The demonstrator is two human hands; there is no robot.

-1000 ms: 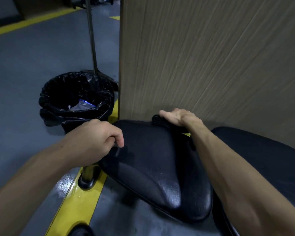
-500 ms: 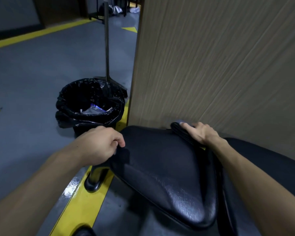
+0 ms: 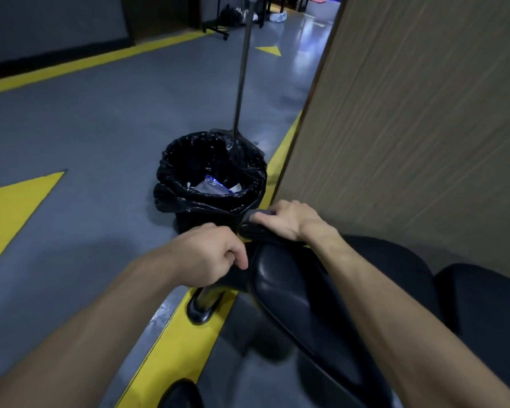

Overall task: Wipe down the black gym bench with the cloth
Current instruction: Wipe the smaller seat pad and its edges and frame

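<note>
The black gym bench's glossy seat pad (image 3: 286, 293) runs from the lower right up toward the middle. A dark cloth (image 3: 255, 229) lies bunched over the pad's far tip. My right hand (image 3: 289, 220) sits on top of it, fingers bent over the roll of cloth and pointing left. My left hand (image 3: 209, 254) is curled at the pad's left edge and grips a dark hanging end of the cloth. The two hands are a short gap apart. More black padding (image 3: 395, 269) continues to the right behind my right forearm.
A bin lined with a black bag (image 3: 211, 172) stands just beyond the pad, a thin metal pole (image 3: 242, 72) rising behind it. A wood-grain panel (image 3: 409, 128) walls off the right. The bench's black foot (image 3: 202, 309) rests on a yellow floor line. Grey floor lies to the left.
My right hand has slid left along the pad's far edge with the cloth, ending close to my left hand at the tip. The view has swung left and up.
</note>
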